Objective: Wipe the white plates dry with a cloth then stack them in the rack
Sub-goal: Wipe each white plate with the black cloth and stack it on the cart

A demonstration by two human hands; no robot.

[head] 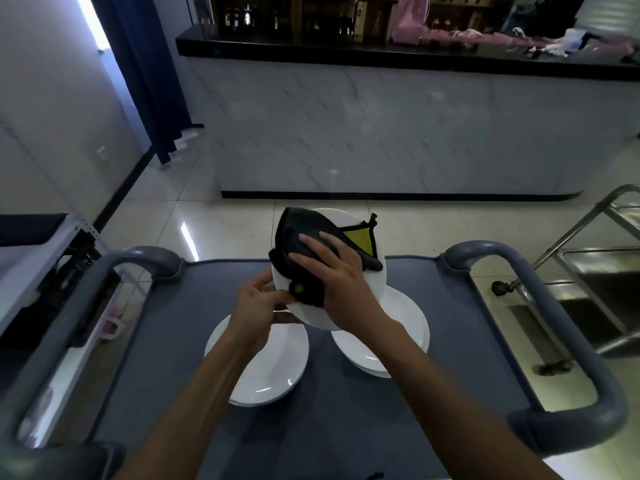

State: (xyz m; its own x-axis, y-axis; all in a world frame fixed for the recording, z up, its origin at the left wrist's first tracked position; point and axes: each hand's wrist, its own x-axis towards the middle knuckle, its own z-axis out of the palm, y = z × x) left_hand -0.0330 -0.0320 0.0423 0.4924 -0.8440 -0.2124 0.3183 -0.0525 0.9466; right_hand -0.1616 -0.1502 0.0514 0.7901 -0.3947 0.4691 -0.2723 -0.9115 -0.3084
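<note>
I hold a white plate (375,282) tilted above the grey cart top (460,348). My left hand (258,306) grips its near-left rim. My right hand (332,275) presses a black cloth with a yellow patch (311,233) flat against the plate's face. Below, a stack of white plates (273,372) rests on the cart at the left, and another stack of white plates (405,327) lies at the right, partly hidden by the held plate and my right arm.
The cart has grey tubular handles at the left (138,258) and at the right (561,313). A steel trolley (588,282) stands to the right, a dark shelf unit (41,258) to the left. A marble-fronted counter (381,126) lies ahead across the tiled floor.
</note>
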